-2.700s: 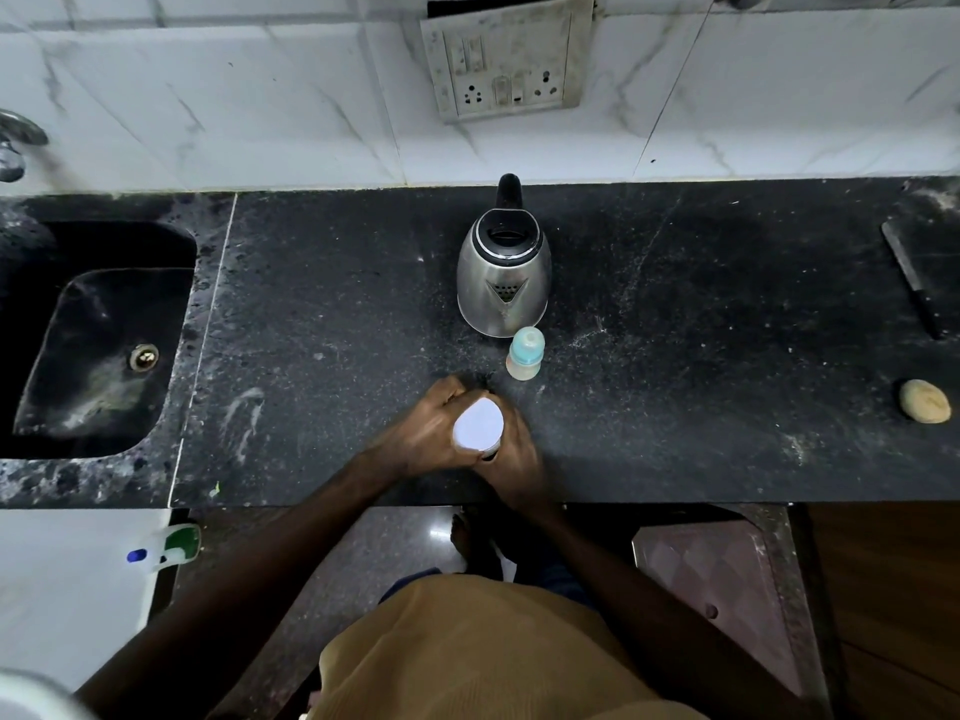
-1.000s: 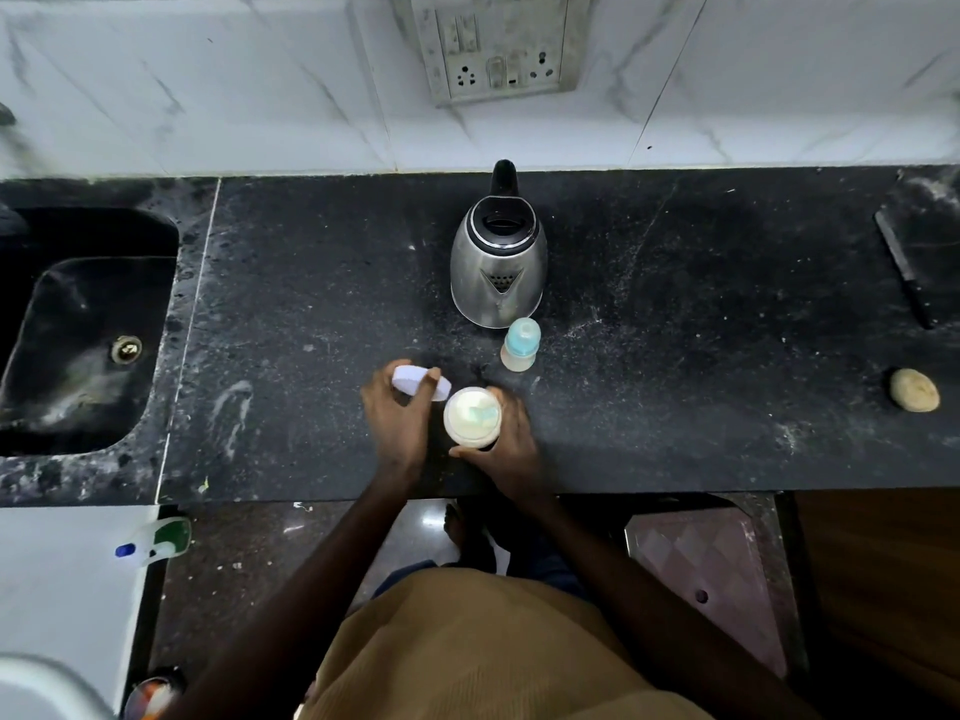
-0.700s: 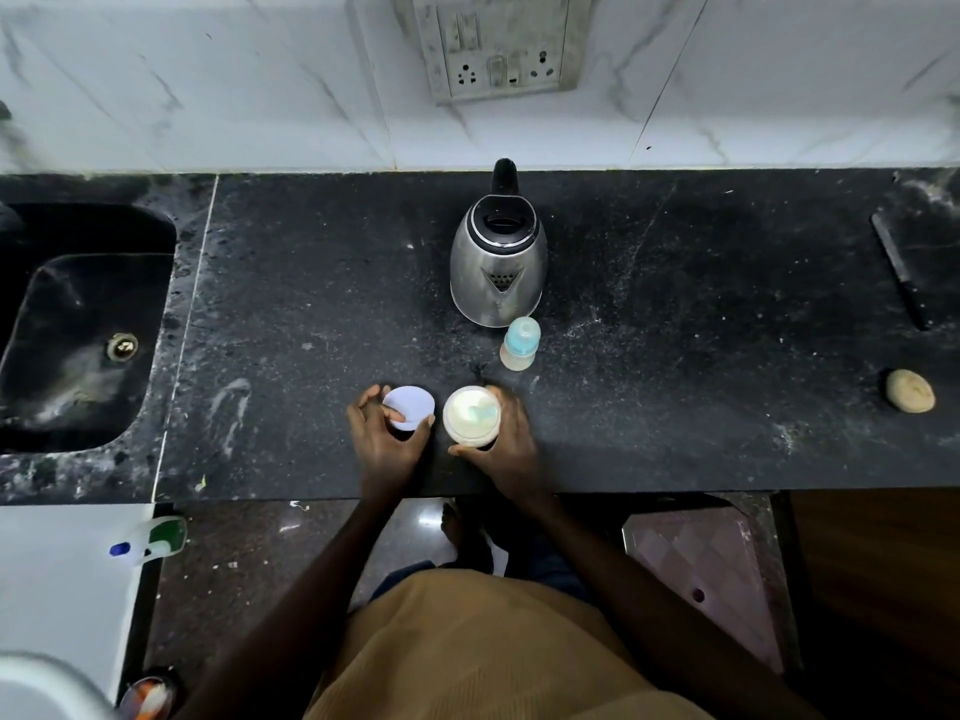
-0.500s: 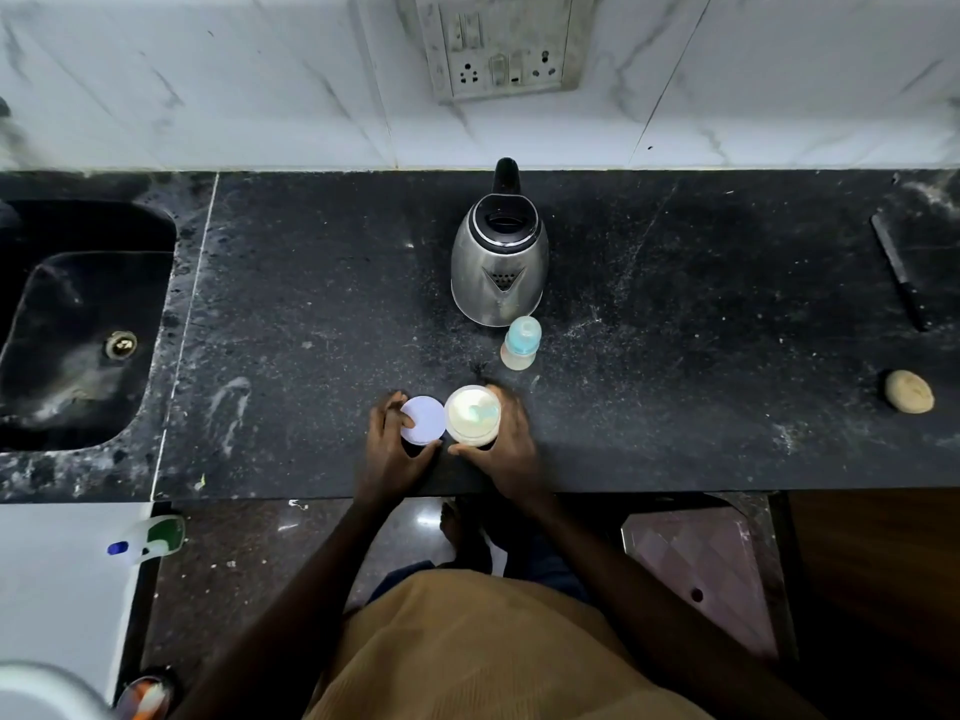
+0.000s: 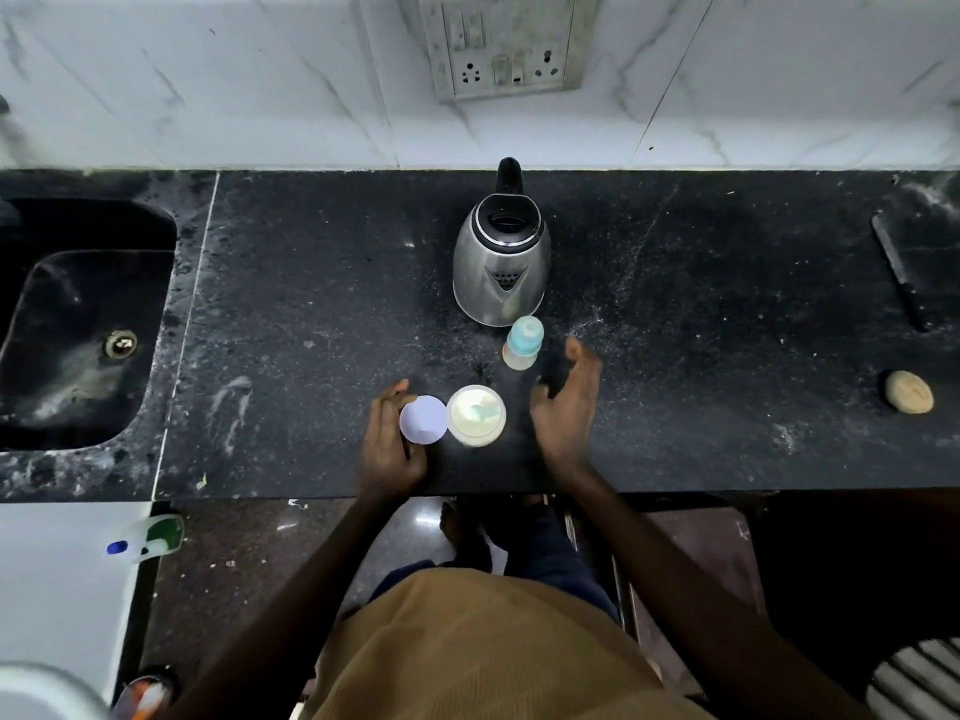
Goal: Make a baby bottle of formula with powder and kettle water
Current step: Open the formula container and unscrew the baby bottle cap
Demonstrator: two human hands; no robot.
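Fingers of L hand (image 5: 389,444): curled round flat round white plastic lid (image 5: 423,419), pinching its rim against thumb. Fingers of R hand (image 5: 566,402): spread, loosely bent, holding nothing.

Small clear plastic baby bottle w/ pale blue cap (image 5: 523,343): upright, just on near side of shiny steel electric kettle w/ black handle (image 5: 501,267), almost at its base. R hand just beside bottle, apart from it. Looks near empty, so prob. light, tippy, smooth-sided. Best taken round the body below the cap, other hand twisting cap off.

Open round tub of pale formula powder (image 5: 476,415): further to near side of kettle, lid right beside it, touching or nearly. Prob. light too, wide mouth, easy to knock & spill. Needs steadying by the wall when scooping. Bluish shape in the powder, maybe a scoop; can't tell.

Kettle: prob. heaviest item, rigid, steel poss. hot. Grab only by black handle on its far side; spout side faces bottle.

Room: black speckled stone counter (image 5: 311,304), wide run to both sides of kettle before anything else stands in the way, OK for parking lid. Front edge of counter: not far past tub & lid as seen from kettle, so better kept pushed kettle-wards. Far left of kettle, black sink (image 5: 78,330). Far right, dark knife (image 5: 898,272) & round beige lump (image 5: 909,391), well apart. Beyond kettle, tiled wall w/ socket panel (image 5: 506,49); handle near wall, tight for knuckles.
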